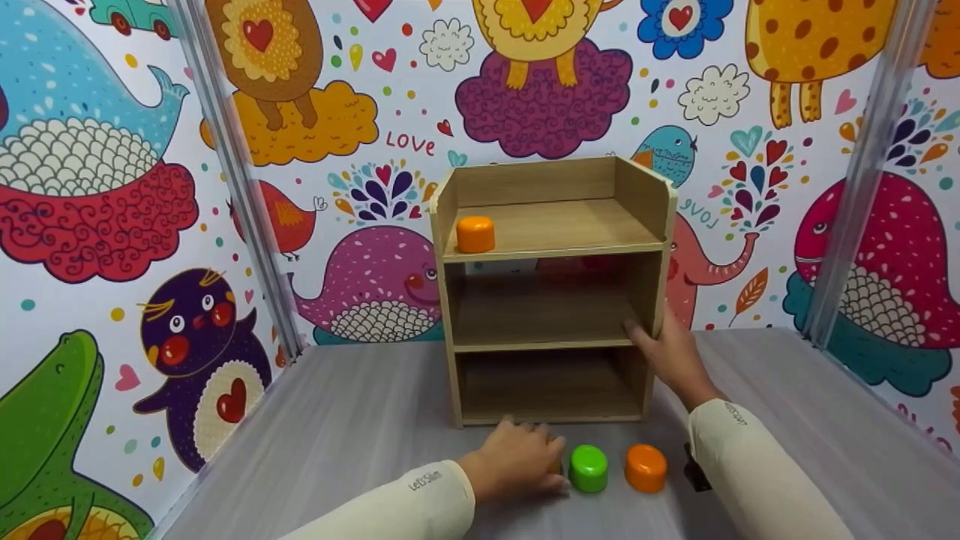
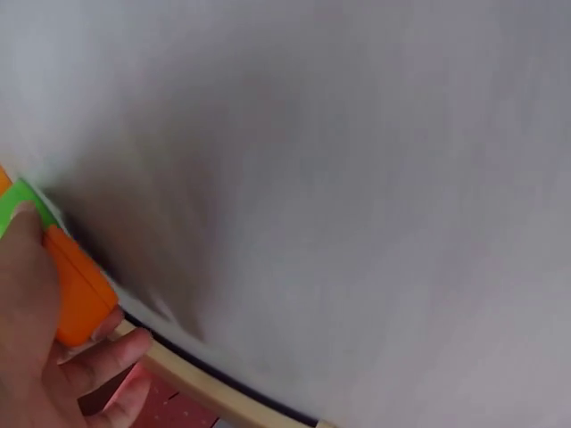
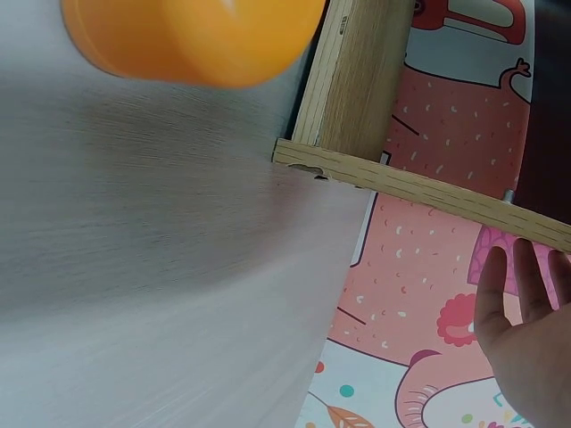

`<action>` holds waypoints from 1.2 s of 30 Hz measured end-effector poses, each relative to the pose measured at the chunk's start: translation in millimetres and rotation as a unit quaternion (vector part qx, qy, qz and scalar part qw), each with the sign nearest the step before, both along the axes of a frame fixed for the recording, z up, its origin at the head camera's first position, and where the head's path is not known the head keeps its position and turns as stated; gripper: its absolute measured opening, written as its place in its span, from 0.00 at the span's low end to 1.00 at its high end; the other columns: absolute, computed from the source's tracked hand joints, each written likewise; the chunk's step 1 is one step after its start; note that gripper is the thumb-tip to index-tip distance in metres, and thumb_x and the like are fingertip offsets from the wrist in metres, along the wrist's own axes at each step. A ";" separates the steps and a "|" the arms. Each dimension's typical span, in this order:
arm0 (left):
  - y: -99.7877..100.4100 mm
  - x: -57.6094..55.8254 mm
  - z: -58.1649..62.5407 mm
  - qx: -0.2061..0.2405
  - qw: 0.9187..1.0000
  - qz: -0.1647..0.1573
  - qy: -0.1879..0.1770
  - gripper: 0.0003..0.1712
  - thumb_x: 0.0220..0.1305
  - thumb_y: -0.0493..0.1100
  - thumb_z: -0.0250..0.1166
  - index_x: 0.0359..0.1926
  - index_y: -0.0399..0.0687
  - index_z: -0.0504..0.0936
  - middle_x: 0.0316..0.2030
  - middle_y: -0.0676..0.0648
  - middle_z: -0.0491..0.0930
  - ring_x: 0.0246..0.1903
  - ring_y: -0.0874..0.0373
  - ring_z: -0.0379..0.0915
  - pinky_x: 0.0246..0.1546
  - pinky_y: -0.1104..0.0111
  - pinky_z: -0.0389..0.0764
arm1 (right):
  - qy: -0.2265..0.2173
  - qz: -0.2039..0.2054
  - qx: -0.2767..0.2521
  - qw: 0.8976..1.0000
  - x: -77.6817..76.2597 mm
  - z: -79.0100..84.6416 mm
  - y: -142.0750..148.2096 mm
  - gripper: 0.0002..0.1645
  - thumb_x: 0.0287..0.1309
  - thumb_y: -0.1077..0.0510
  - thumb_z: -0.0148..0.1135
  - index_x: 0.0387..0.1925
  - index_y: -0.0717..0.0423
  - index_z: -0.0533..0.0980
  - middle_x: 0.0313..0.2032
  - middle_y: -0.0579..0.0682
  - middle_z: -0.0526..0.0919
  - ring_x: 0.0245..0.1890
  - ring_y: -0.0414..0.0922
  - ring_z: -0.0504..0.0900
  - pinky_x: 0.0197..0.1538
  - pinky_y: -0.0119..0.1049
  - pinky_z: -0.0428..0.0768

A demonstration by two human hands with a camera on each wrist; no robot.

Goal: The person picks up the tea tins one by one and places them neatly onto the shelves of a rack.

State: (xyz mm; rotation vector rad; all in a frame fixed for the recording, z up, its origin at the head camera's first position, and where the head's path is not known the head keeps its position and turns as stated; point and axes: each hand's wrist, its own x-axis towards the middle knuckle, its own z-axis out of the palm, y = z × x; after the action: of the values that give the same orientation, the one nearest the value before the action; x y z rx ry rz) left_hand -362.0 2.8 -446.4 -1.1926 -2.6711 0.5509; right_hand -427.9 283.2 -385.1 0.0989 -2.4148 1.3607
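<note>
A three-level wooden shelf (image 1: 555, 349) stands on the table. My right hand (image 1: 671, 356) holds its right side panel, thumb inside the middle level, and in the right wrist view the fingers (image 3: 526, 285) meet the panel's outer face. In front of the shelf, my left hand (image 1: 517, 461) grips an orange rounded cylinder (image 2: 80, 294), mostly hidden in the head view. Right beside it is a green cylinder (image 1: 589, 469), close to my left thumb in the left wrist view. Farther right stands another orange cylinder (image 1: 646, 469). One more orange cylinder (image 1: 475, 235) sits on the shelf's top, front left.
Grey table (image 1: 360, 420) surface surrounds the shelf. Behind it rises a wall (image 1: 412, 67) printed with cartoon animals, with metal posts (image 1: 240, 172) at the corners. A small black object (image 1: 697, 472) lies partly under my right forearm.
</note>
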 end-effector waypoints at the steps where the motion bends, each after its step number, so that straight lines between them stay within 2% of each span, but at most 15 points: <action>1: 0.1 -0.9 1.9 0.001 1.000 0.000 0.001 0.31 0.70 0.76 0.47 0.55 0.63 0.76 0.50 0.53 0.83 0.48 0.54 0.83 0.55 0.51 0.81 | 0.002 0.000 0.000 1.000 -0.3 -0.2 0.2 0.52 0.70 0.38 0.60 0.81 0.42 0.42 0.76 0.60 0.61 0.72 0.67 0.66 0.67 0.68 0.66; 6: -1.0 -5.9 12.8 0.007 1.000 -0.001 0.011 0.31 0.71 0.74 0.48 0.58 0.62 0.76 0.52 0.52 0.83 0.50 0.53 0.83 0.57 0.49 0.80 | 0.005 0.002 0.003 1.000 -0.1 -0.4 -0.1 0.51 0.70 0.39 0.60 0.81 0.43 0.43 0.76 0.60 0.61 0.72 0.67 0.66 0.67 0.68 0.66; 10: -2.3 -8.3 21.6 0.013 1.000 -0.001 0.022 0.31 0.72 0.74 0.47 0.58 0.61 0.75 0.50 0.52 0.82 0.47 0.53 0.83 0.56 0.50 0.81 | -0.002 0.005 0.001 1.000 0.8 0.8 -0.5 0.51 0.70 0.39 0.60 0.81 0.44 0.43 0.76 0.60 0.61 0.72 0.67 0.66 0.66 0.68 0.66; 17: -3.4 -9.9 34.6 0.016 0.996 -0.019 0.086 0.32 0.71 0.75 0.47 0.54 0.58 0.75 0.42 0.52 0.82 0.40 0.55 0.83 0.47 0.55 0.84 | -0.006 -0.002 0.003 1.000 -0.5 1.3 1.1 0.52 0.70 0.39 0.60 0.81 0.43 0.42 0.76 0.61 0.62 0.72 0.67 0.66 0.68 0.69 0.65; 24: -4.6 -9.8 47.8 0.031 0.996 -0.006 0.082 0.35 0.70 0.76 0.48 0.61 0.59 0.75 0.47 0.51 0.84 0.44 0.53 0.83 0.51 0.54 0.83 | -0.004 -0.004 0.009 1.000 -0.5 -0.6 2.5 0.52 0.69 0.37 0.60 0.81 0.45 0.43 0.75 0.62 0.62 0.72 0.66 0.66 0.69 0.68 0.65; 28: -5.2 -12.0 53.9 0.035 0.996 0.000 0.086 0.36 0.70 0.76 0.48 0.63 0.59 0.75 0.47 0.51 0.84 0.44 0.53 0.83 0.50 0.55 0.82 | -0.003 -0.009 0.015 1.000 -0.2 -1.4 2.2 0.52 0.69 0.35 0.59 0.81 0.45 0.44 0.74 0.62 0.64 0.71 0.66 0.68 0.68 0.67 0.66; 36: -7.1 -14.3 74.2 0.056 0.996 0.030 0.060 0.35 0.70 0.75 0.49 0.63 0.60 0.75 0.49 0.49 0.84 0.43 0.52 0.82 0.53 0.54 0.82 | 0.000 -0.009 0.015 1.000 0.6 -0.8 1.0 0.51 0.70 0.38 0.59 0.81 0.46 0.44 0.74 0.62 0.64 0.72 0.65 0.67 0.69 0.67 0.65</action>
State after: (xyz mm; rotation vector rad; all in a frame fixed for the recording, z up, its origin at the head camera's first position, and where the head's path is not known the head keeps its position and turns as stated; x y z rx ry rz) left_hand -376.4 -4.3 -372.1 -1.0187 -2.6047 0.4592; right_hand -427.3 284.2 -385.9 0.0860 -2.4311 1.3160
